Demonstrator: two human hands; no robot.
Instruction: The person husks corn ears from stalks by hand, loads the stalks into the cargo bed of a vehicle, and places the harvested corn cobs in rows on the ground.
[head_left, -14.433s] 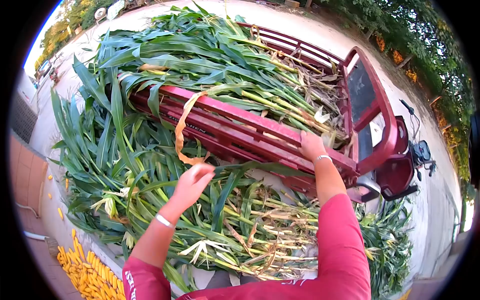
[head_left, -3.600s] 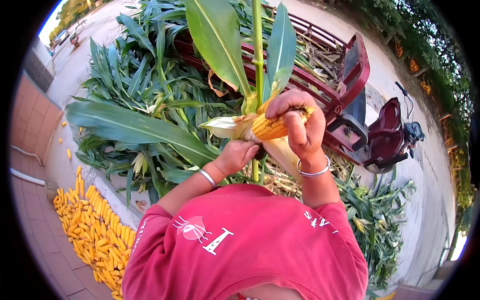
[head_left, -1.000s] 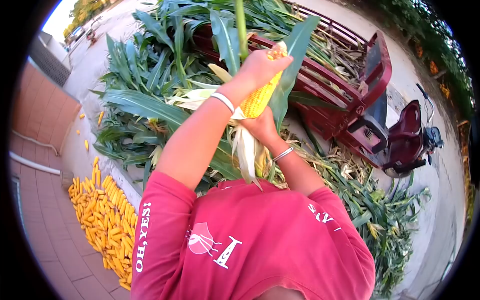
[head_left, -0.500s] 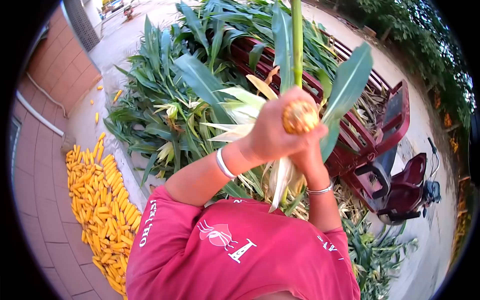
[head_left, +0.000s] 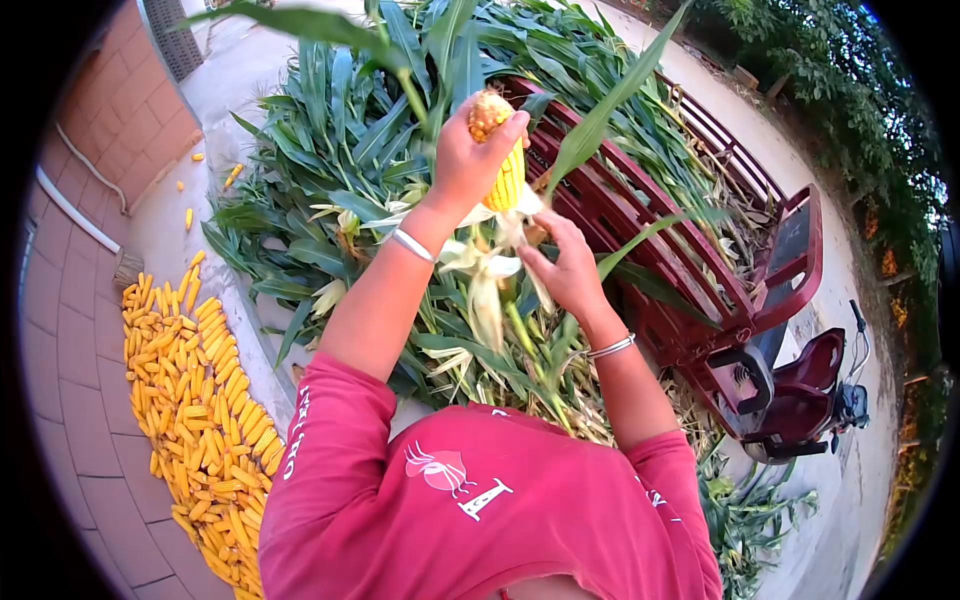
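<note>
Beside the cart (head_left: 665, 335) of cornstalks (head_left: 635, 105), left hand (head_left: 464, 165) grips a cob (head_left: 508, 183), right hand (head_left: 572, 268) unclenched.

Pale concrete ground (head_left: 236, 292) spreads out here, with brownish tiles (head_left: 85, 420) along the lower left of the frame. A heap of yellow cobs (head_left: 205, 430) lies lower left, and a few loose cobs (head_left: 189, 218) sit on the concrete above it. Leafy stalks (head_left: 335, 240) blanket the ground mid-frame; a smaller bunch (head_left: 745, 535) lies lower right. At upper right, a red cart bed (head_left: 640, 195) carries more green stalks (head_left: 575, 60).
</note>
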